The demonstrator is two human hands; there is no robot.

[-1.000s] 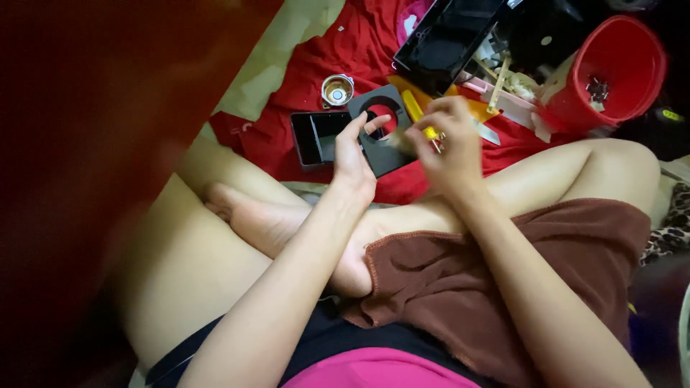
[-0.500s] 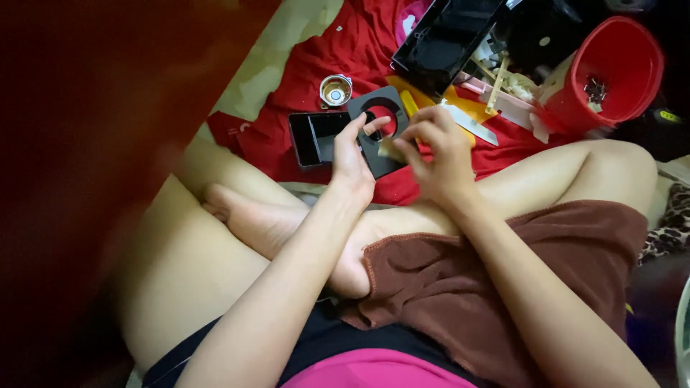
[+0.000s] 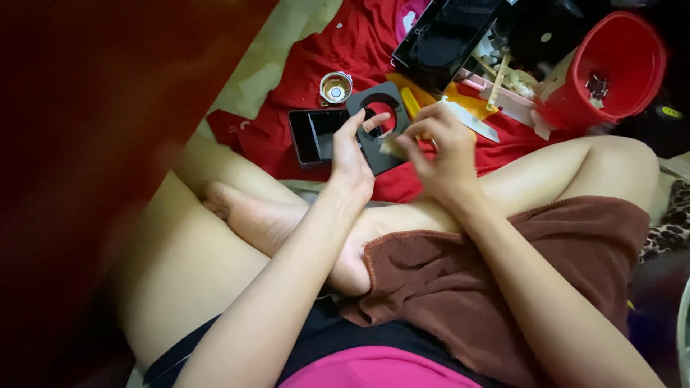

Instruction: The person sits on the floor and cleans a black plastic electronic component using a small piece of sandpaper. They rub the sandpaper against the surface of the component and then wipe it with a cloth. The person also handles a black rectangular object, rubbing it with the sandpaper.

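A dark rectangular phone [image 3: 315,135] lies flat on the red cloth [image 3: 345,50] at about eleven o'clock from the picture's middle, its black screen blank and facing up, its right end covered by the left hand [image 3: 350,154]. At about one o'clock, near the top edge, a larger flat black device [image 3: 445,36] with a glossy dark screen lies tilted, its face unlit. No labels or signs can be made out; small packages, if any, are too blurred to tell.

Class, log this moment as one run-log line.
left hand: holds black plate with round hole | right hand: pinches small pale piece beside it | red bucket: right
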